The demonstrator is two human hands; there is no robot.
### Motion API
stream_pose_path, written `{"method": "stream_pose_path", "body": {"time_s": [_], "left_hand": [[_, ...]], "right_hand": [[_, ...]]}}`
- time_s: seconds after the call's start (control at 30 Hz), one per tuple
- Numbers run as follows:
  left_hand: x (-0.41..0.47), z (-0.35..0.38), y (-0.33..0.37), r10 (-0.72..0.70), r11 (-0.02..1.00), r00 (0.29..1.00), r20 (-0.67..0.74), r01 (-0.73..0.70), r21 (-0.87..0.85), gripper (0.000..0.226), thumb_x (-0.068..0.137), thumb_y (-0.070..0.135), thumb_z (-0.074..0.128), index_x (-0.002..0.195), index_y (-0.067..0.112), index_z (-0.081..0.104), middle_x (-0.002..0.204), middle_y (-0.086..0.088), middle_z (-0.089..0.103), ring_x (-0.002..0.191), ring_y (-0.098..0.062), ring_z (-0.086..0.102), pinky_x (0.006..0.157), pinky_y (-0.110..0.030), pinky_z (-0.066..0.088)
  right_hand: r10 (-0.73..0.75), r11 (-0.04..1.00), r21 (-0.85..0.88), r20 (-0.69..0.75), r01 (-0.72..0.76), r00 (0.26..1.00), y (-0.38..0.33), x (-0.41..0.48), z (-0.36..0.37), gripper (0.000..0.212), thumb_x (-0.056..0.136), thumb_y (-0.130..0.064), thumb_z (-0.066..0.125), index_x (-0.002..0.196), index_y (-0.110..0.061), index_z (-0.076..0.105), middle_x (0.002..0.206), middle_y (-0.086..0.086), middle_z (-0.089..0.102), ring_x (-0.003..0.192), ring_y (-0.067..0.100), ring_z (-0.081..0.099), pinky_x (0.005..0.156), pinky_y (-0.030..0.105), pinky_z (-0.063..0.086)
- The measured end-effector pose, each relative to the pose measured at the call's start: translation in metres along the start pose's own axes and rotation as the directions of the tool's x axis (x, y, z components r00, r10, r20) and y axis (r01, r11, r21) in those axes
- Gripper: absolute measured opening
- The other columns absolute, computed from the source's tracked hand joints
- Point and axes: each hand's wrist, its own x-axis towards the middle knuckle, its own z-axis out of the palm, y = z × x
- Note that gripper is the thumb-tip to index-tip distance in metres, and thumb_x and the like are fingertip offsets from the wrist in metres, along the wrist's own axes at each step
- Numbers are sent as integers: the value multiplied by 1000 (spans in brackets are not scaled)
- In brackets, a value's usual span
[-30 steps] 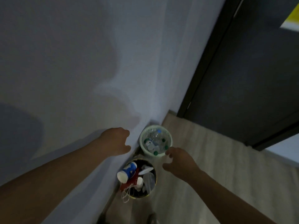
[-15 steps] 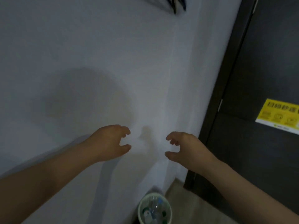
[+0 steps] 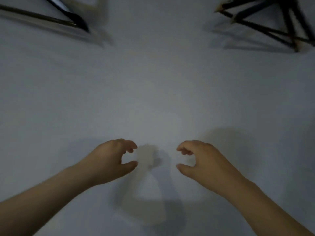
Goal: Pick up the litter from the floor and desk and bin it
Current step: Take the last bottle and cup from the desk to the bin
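My left hand point(image 3: 112, 160) and my right hand point(image 3: 202, 160) hang side by side in front of a plain white wall point(image 3: 156, 92). Both have loosely curled fingers and hold nothing. No litter and no bin are in view; the floor and the desk are out of the frame.
Dark clothes hangers hang on the wall at the top left point(image 3: 68, 19) and top right point(image 3: 276, 26), blurred. The shadows of my hands fall on the wall between and below them.
The view has swung upward from the floor corner to the wall. The two bins and the dark door have left the frame. My hands stay empty and keep their loose curl.
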Motion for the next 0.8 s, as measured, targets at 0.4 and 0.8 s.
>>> {"method": "stream_pose_path", "body": {"time_s": [0.4, 0.8], "left_hand": [[-284, -141, -117, -532, 800, 820, -209, 568, 192, 51, 80, 55, 58, 126, 31, 54, 116, 16, 60, 105, -4, 58, 92, -21, 46], [-631, -272, -117, -805, 412, 472, -360, 881, 234, 43, 84, 49, 62, 124, 37, 54, 118, 18, 58, 102, 1, 57, 89, -19, 49]], "right_hand": [[-595, 789, 264, 108, 554, 796, -291, 20, 89, 40, 83, -42, 63, 121, -34, 55, 111, -18, 53, 103, 1, 52, 91, 22, 44], [-898, 407, 479, 53, 777, 437, -623, -131, 128, 40, 80, -38, 65, 118, -28, 58, 110, -11, 58, 104, 7, 56, 89, 26, 47]]}}
